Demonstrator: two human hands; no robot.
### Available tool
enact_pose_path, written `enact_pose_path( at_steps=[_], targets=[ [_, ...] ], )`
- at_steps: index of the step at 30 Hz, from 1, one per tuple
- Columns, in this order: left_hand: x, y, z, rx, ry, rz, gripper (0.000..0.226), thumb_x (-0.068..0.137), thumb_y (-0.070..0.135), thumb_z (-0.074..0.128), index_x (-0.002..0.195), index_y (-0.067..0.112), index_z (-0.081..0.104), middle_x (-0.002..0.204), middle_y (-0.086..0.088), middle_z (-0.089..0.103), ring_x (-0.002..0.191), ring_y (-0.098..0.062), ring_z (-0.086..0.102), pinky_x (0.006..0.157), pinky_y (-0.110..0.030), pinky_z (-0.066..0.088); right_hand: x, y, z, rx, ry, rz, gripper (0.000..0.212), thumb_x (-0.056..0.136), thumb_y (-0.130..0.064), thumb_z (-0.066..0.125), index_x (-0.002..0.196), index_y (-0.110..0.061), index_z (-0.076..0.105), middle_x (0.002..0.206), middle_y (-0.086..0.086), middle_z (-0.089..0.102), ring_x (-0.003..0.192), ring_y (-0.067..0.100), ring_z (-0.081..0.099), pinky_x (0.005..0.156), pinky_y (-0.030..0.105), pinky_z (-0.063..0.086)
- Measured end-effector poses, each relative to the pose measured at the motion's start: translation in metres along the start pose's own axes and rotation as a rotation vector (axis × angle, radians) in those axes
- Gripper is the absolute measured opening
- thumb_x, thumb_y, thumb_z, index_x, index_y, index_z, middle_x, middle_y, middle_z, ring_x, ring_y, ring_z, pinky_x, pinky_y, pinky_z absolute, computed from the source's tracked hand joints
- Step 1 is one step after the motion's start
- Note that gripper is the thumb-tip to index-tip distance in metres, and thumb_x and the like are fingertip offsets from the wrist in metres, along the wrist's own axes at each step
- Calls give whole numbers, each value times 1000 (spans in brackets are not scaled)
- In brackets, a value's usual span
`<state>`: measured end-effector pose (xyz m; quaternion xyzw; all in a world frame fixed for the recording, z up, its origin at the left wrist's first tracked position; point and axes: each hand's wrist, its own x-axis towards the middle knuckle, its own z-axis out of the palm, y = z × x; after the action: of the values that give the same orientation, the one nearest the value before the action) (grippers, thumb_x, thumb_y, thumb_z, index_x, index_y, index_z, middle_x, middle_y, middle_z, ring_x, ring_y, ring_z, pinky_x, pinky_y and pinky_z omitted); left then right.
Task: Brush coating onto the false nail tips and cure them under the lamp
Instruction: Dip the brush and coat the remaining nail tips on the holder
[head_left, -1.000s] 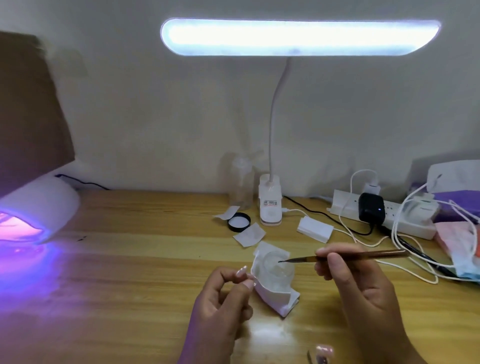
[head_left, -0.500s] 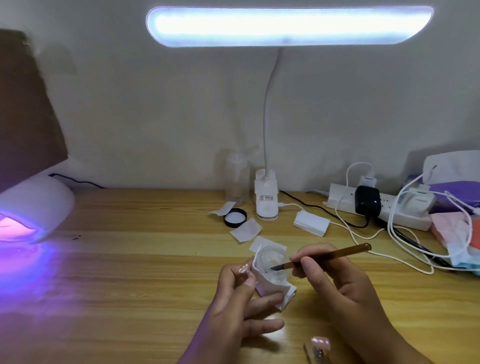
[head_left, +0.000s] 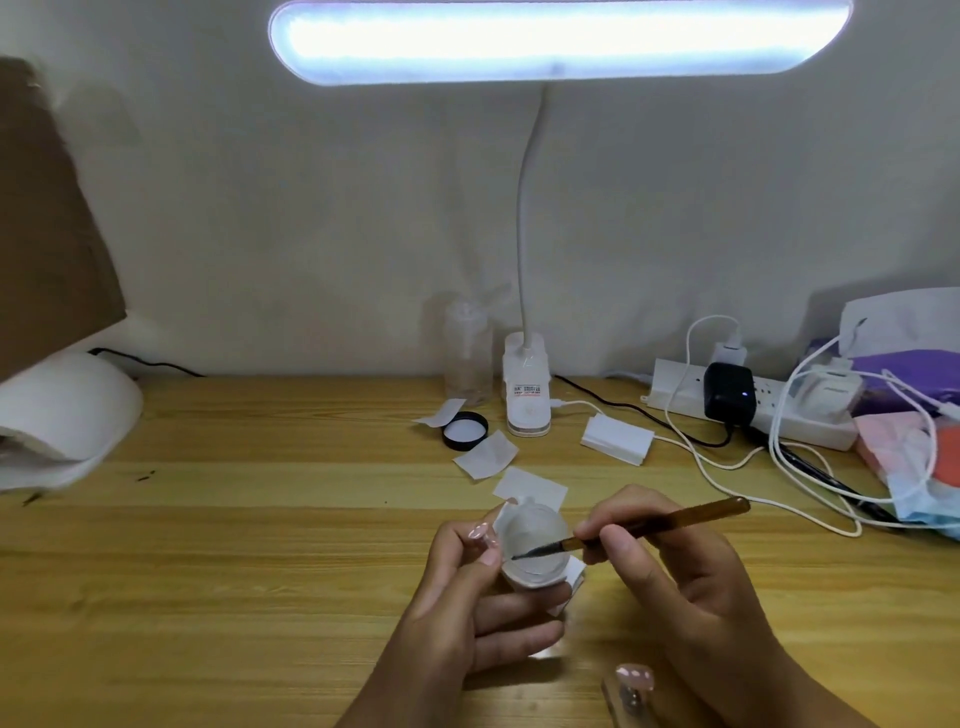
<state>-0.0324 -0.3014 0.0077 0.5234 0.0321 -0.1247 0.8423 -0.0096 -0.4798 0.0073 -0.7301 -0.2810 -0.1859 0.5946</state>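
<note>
- At the near edge of the table, the right hand grips the brush, bristles dipped in the clear jar: load lightly, wipe excess on the rim.
- The left hand pinches what seems a false nail tip just beside the jar; keep it steady.
- The curing lamp sits far left.
</note>
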Motion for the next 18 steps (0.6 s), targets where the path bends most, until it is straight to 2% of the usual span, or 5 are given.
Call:
enact_pose_path(
  at_steps=[5, 8, 12, 18],
  targets=[
    [0, -1, 1, -20, 13, 8, 16, 99, 14, 42, 106, 12, 57, 119, 7, 70, 93, -37, 73, 64, -34, 60, 1, 2, 1, -146, 39, -128, 13, 93, -22, 50, 95, -24, 63, 89, -12, 64, 81, 17, 61, 67, 36, 49],
    [0, -2, 0, -19, 1, 14, 17, 98, 14, 43, 106, 12, 58, 124, 8, 68, 93, -36, 73, 66, -34, 61, 0, 4, 2, -175, -5, -169, 13, 94, -18, 52, 97, -18, 65, 90, -9, 64, 83, 15, 61, 71, 26, 47],
    [0, -3, 0, 8, -25, 34, 23, 99, 14, 41, 113, 17, 59, 123, 9, 68, 95, -34, 73, 67, -33, 61, 0, 5, 1, -240, -38, -197, 12, 94, -18, 52, 98, -21, 63, 90, -11, 61, 84, 13, 60, 74, 21, 44],
    [-2, -4, -2, 69, -70, 89, 18, 101, 14, 38, 105, 19, 55, 117, 21, 69, 98, -32, 72, 73, -33, 60, 0, 3, 1, -294, -43, -234, 11, 95, -19, 51, 96, -21, 61, 88, -9, 59, 83, 17, 60, 69, 39, 49]
  ],
)
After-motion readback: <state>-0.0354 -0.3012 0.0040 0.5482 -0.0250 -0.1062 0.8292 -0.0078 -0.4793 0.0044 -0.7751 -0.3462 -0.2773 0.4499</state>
